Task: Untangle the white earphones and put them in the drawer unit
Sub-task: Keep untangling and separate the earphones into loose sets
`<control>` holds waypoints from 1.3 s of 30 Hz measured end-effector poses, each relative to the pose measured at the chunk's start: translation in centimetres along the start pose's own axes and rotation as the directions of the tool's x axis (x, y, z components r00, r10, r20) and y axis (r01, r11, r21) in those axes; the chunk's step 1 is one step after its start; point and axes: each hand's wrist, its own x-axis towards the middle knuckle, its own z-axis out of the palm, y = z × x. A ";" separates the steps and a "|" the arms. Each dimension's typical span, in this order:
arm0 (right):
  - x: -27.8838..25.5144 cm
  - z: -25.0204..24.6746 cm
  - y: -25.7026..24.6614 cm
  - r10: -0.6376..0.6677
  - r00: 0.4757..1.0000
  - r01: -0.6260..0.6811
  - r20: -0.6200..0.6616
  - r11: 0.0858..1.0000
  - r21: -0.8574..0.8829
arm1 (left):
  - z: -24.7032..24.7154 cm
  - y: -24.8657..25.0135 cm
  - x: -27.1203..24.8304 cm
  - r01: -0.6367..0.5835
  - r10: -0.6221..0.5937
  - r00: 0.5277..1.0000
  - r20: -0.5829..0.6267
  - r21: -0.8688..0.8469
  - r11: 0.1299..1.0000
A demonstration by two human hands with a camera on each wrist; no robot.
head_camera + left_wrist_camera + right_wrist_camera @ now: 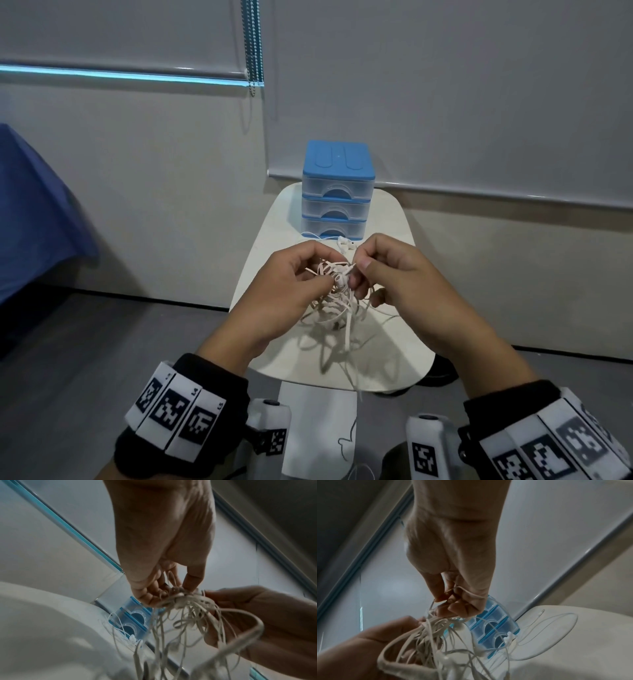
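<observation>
Pinching the tangled white earphones (337, 291) from both sides, the left hand (284, 294) and right hand (407, 284) hold the knot raised above the middle of the small white counter (274, 356). Left fingers (150, 597) are curled, thumb and fingertips closed on the top of the knot; right fingers (458, 608) are likewise curled and nip a strand at the same point, one loop passing over the back of a finger. Loose cord loops hang from the knot down to the counter surface, and one strand trails past the near edge. A separate length of thin cable with earbuds (346, 244) lies on the counter just in front of the drawer unit (337, 192), which stands at the far edge, all three drawers closed. Bare counter surface shows to the left and right of the hanging cords.
</observation>
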 end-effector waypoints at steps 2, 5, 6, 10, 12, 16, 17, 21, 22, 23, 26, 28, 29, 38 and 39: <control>0.0 -0.1 -0.2 0.028 1.000 -0.028 0.008 0.995 0.096 | -0.1 0.1 -0.1 -0.010 0.011 0.999 0.031 -0.028 1.000; 0.0 -0.3 -0.2 0.071 0.997 -0.075 0.028 0.981 0.180 | -0.4 0.1 -0.1 -0.023 0.025 0.998 0.063 -0.027 0.999; -0.1 -0.3 -0.2 0.085 0.996 -0.088 0.023 0.978 0.191 | -0.5 0.1 -0.2 -0.038 0.039 0.995 0.092 -0.019 0.999; -0.1 -0.2 0.2 0.120 0.991 -0.111 -0.060 0.984 0.138 | -0.3 0.5 -0.9 -0.083 0.089 0.979 0.183 -0.037 0.996; -0.1 -0.1 0.3 0.130 0.988 -0.120 -0.086 0.986 0.115 | -0.1 0.5 -0.9 -0.079 0.082 0.985 0.151 -0.029 0.996; 0.1 0.0 0.8 0.142 0.970 -0.142 -0.195 0.990 0.011 | -0.3 0.3 -0.6 -0.068 0.064 0.992 0.107 0.042 0.997; 0.1 0.0 0.9 0.135 0.966 -0.150 -0.222 0.987 -0.052 | -0.3 0.3 -0.6 -0.069 0.062 0.991 0.119 0.052 0.996; 0.4 0.2 1.1 0.127 0.955 -0.156 -0.268 0.984 -0.090 | -0.5 0.4 -0.5 -0.034 0.021 0.989 0.147 0.087 0.996; 0.4 0.2 1.0 0.116 0.952 -0.144 -0.284 0.986 -0.081 | -0.6 0.4 -0.5 -0.015 -0.002 0.988 0.151 0.112 0.994; 0.5 0.1 0.9 0.097 0.947 -0.129 -0.307 0.988 -0.087 | -0.7 0.3 -0.5 -0.001 -0.021 0.988 0.156 0.139 0.990; 0.7 -0.6 0.6 0.020 0.922 -0.079 -0.386 0.987 -0.138 | -1.0 0.1 -0.6 0.020 -0.046 0.987 0.156 0.168 0.986; 0.9 -1.2 0.8 -0.008 0.901 -0.072 -0.433 0.983 -0.168 | -1.2 0.0 -0.6 0.023 -0.042 0.991 0.129 0.143 0.989; 1.0 -1.4 1.1 0.001 0.896 -0.087 -0.443 0.981 -0.175 | -1.3 0.0 -0.5 0.022 -0.036 0.993 0.108 0.127 0.992; 0.3 -0.3 5.1 0.050 0.913 -0.180 -0.406 0.941 -0.288 | -1.6 -2.4 -0.8 0.061 -0.060 0.991 -0.122 0.005 0.998; 0.0 -0.1 4.9 -0.002 0.910 -0.129 -0.416 0.950 -0.286 | -1.6 -2.6 -0.8 0.052 -0.054 0.987 -0.149 -0.013 0.999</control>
